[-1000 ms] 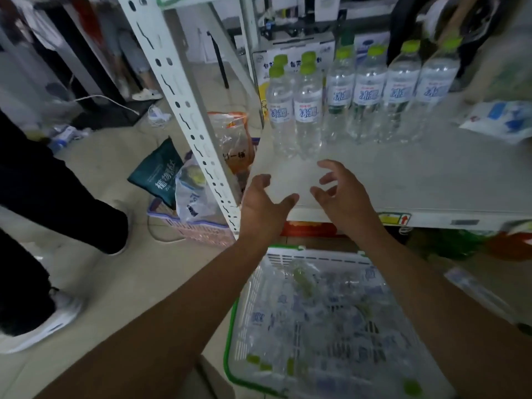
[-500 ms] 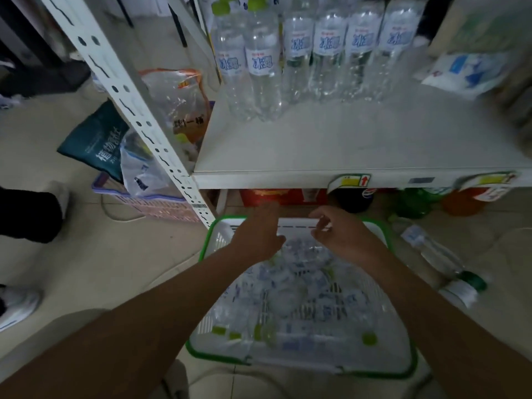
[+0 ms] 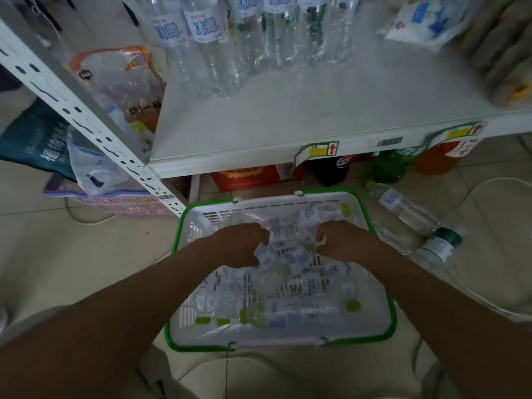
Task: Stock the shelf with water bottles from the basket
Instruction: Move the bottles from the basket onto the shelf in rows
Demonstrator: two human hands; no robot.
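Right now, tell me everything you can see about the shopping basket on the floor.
The basket is rectangular, of white slotted plastic with a green rim, and sits upright on the tiled floor just in front of the shelf. It is open-topped and holds clear water bottles lying on their sides, with light green caps and blue-and-white labels. The left hand and right hand reach inside, fingers curled on bottles near its far end.

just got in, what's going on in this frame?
A person is restocking. The left hand and right hand are down in the white, green-rimmed plastic basket on the floor, fingers curled on clear plastic water bottles lying there. None is lifted yet. A row of the same bottles stands upright at the back of the white metal shelf.
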